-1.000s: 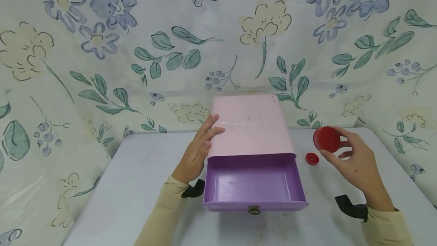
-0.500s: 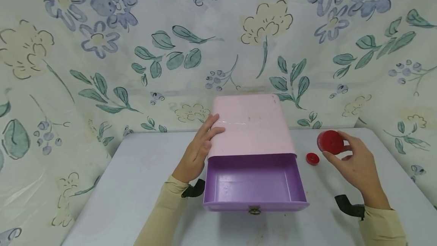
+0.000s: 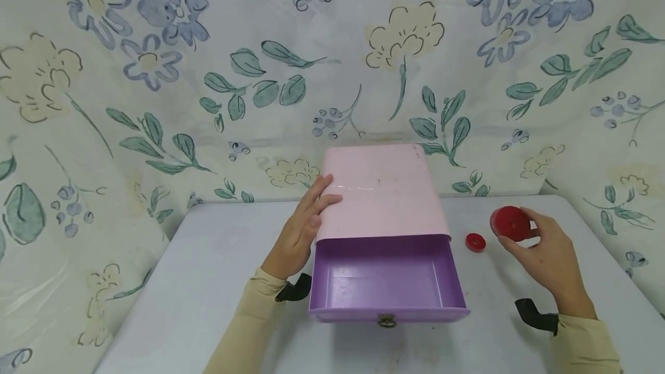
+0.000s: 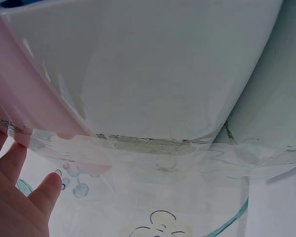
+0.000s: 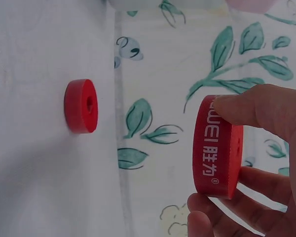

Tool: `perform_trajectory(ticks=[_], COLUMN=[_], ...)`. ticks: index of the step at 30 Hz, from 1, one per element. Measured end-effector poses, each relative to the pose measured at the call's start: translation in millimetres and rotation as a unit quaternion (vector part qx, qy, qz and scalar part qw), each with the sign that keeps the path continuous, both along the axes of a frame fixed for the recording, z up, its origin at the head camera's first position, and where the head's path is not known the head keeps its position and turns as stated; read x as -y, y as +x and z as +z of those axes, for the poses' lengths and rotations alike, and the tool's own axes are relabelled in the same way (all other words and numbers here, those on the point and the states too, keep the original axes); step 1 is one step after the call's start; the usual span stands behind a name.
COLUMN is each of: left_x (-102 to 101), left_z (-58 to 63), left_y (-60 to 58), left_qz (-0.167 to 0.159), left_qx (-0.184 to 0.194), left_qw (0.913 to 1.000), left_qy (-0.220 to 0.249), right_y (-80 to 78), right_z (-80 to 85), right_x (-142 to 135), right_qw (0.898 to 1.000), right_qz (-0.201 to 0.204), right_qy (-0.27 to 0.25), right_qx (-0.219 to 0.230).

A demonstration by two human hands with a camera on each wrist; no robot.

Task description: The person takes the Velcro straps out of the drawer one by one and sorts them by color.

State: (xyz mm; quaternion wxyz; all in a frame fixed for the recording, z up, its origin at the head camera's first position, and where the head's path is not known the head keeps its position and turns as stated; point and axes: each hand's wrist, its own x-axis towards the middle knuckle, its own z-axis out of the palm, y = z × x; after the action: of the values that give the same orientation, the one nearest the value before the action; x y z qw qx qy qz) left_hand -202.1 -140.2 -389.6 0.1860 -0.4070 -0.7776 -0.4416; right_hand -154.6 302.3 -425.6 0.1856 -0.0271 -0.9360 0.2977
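Note:
My right hand [image 3: 550,261] pinches a large red tape roll [image 3: 510,224] by its edge, over the right side of the table. White lettering runs around this roll in the right wrist view. A smaller red tape roll [image 3: 475,242] lies flat on the table, left of that hand. At the centre stands a pink box [image 3: 381,192] with its purple drawer [image 3: 389,276] pulled out toward me; nothing lies inside the drawer. Against the left side of the box rests my left hand [image 3: 296,235], fingers extended onto the pink top edge.
A white table [image 3: 223,281] bears the box and the small roll. Behind it and at both sides hangs a floral sheet [image 3: 332,74]. The drawer's front has a small metal pull [image 3: 387,321].
The right hand has carried the large red tape roll a little to the right and toward me, away from the box. My left hand and the box have stayed put.

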Motion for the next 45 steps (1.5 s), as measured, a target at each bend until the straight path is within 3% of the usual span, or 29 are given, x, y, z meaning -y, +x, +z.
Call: perform_trajectory(ticks=[19, 28, 37, 45], left_x=[0.8, 1.6, 1.5, 0.9], left_z=[-0.6, -0.4, -0.9, -1.4], left_y=[0.9, 0.0, 0.2, 0.0], left_qz=[0.005, 0.003, 0.003, 0.005], left_qx=[0.001, 0.002, -0.001, -0.004], left_qw=[1.0, 1.0, 1.0, 1.0], left_qy=[-0.003, -0.004, -0.003, -0.005], right_y=[-7.0, -9.8, -10.4, -12.1], right_z=[-27.1, -38.5, -43.5, -45.7], right_x=[-7.7, -11.2, -12.0, -13.1], right_qw=[0.995, 0.993, 0.992, 0.986], right_qz=[-0.027, -0.023, -0.022, -0.033], right_qy=[0.009, 0.025, 0.022, 0.015], right_qx=[0.096, 0.112, 0.123, 0.162])
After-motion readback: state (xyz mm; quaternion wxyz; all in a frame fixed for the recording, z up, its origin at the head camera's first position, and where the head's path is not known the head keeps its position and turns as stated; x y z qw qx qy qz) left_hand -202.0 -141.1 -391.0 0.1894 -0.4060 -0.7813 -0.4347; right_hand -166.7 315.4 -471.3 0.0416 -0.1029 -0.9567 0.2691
